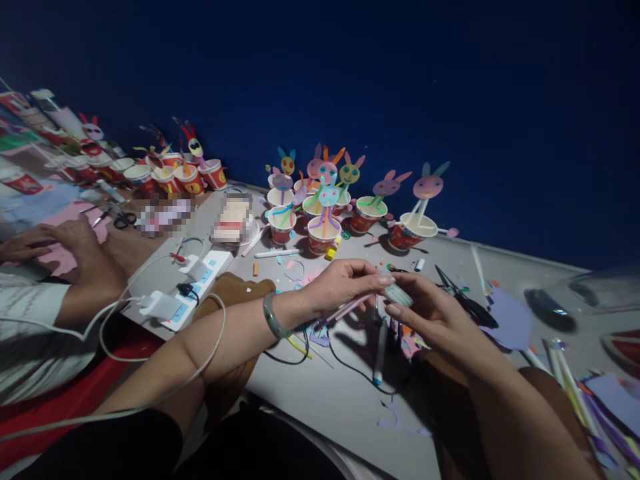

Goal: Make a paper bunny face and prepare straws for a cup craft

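My left hand (345, 283), with a bracelet (274, 317) on its wrist, is closed in a pinch. A thin pale pink strip (353, 307) runs out from under its fingers. Facing it, my right hand (427, 303) grips a small pale, translucent piece (399, 295) between thumb and fingers. The left fingertips touch the near end of this piece; its exact kind is unclear. Below the hands lie a white marker (381, 353) and paper scraps (413, 343). Black scissors (467, 300) rest beyond my right hand.
Red paper cups (324, 237) with paper rabbit figures stand along the back. A power strip (200, 290) with plugged-in chargers and loose cables lies left. Another person's hands (65, 237) are at the far left. Purple paper (510, 317) and a computer mouse (550, 310) are right.
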Demonstrator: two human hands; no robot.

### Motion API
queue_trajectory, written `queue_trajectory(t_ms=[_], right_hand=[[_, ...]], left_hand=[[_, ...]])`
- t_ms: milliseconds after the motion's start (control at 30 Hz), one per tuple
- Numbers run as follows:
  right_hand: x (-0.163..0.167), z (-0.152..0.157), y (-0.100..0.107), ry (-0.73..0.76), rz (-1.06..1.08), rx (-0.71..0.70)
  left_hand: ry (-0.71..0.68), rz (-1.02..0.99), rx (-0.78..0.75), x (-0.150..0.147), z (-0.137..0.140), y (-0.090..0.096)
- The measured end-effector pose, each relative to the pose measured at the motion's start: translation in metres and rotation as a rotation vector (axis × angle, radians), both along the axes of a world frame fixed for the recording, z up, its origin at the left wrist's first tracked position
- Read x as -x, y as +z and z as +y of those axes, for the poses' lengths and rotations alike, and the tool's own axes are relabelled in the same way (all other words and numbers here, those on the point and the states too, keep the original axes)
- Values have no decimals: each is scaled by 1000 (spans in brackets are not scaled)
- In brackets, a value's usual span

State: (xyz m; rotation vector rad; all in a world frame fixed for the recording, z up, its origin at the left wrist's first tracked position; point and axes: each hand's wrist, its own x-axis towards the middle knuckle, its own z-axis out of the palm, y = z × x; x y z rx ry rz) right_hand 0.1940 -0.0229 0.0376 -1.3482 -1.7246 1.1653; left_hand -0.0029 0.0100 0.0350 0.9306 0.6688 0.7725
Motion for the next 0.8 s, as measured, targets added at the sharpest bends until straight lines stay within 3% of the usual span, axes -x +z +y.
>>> queue_trajectory(t_ms=[167,367,600,800], right_hand=[[4,3,-6,-118,108,-29],[-1,6,-12,-123,41,-122],[-4,7,-12,-223,79,-133],[-2,6,-12,-272,136,-119]], left_hand=[[75,-30,22,-3,0,1],[45,-8,81,-4,0,1],[47,-100,118,-5,0,-3],[73,-66,44,-5,4,-9]])
